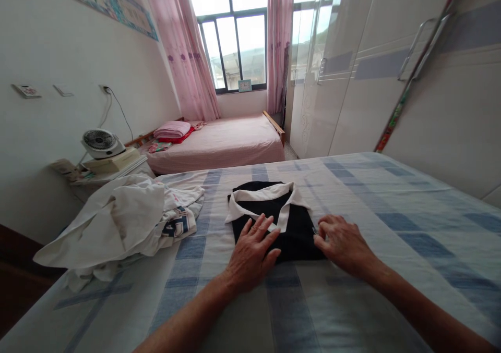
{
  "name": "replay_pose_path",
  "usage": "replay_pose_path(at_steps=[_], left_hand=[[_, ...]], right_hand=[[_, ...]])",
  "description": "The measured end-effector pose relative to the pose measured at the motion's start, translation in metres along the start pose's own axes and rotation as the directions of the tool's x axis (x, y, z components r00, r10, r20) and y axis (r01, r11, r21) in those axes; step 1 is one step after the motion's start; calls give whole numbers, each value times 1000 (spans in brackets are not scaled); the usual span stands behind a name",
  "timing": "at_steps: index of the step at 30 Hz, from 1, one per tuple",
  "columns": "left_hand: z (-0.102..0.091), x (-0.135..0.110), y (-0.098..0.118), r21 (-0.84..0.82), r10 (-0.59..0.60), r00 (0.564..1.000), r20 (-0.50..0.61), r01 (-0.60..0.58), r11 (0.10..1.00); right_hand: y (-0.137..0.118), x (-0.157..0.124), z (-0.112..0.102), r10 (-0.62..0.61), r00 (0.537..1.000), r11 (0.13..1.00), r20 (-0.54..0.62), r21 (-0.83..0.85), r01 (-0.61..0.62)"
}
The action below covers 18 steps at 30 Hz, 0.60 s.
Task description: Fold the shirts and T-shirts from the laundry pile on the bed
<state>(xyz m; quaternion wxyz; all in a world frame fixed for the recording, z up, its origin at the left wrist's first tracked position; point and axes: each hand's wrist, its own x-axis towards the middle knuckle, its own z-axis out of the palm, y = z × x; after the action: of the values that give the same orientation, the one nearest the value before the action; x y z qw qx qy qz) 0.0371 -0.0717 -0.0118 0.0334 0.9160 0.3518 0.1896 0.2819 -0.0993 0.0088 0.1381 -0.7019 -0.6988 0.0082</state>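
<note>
A black polo shirt (pixel 300 238) with a white collar and placket lies folded into a compact shape on the bed, collar end away from me. My left hand (pixel 256 246) rests on its front, just below the collar, palm down with the fingers spread. At the shirt's right edge, my right hand (pixel 340 241) has its fingers curled and pinched together on the black fabric. The fingertips partly cover a small light mark there.
The shirt lies on a blue-and-white checked bedsheet (pixel 238 311). To the left is a loose heap of white clothes (pixel 129 217). Beyond stand a pink-covered bed (pixel 235 139) and a nightstand with a fan (pixel 102 143). A glossy wardrobe (pixel 360 102) lines the right.
</note>
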Motion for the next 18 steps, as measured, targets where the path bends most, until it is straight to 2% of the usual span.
replay_pose_path(at_steps=[2,4,7,9,11,14,16,18], left_hand=[[-1,-3,3,-19,93,994,62,-92,996],[-1,-5,5,-40,126,986,107,-122,992],[1,-6,4,-39,118,983,141,-113,993],[2,-7,2,-36,118,981,151,-114,993],[4,-8,0,-44,127,980,154,-121,992],[5,-9,-2,-67,139,978,155,-130,989],[6,-9,-2,-76,139,978,153,-128,989],[6,-9,-2,-80,133,980,149,-122,989]], right_hand=[[-6,9,-9,-69,990,998,-120,-13,68],[-18,22,-16,-159,963,985,-216,27,169],[-42,46,-11,-344,911,927,-229,70,368],[-52,60,6,-429,885,893,-179,66,446],[-53,72,31,-430,898,898,-96,55,436],[-42,82,65,-329,944,944,-19,17,329],[-35,84,78,-308,951,951,-19,-9,308],[-31,85,80,-325,946,946,-20,-28,324]])
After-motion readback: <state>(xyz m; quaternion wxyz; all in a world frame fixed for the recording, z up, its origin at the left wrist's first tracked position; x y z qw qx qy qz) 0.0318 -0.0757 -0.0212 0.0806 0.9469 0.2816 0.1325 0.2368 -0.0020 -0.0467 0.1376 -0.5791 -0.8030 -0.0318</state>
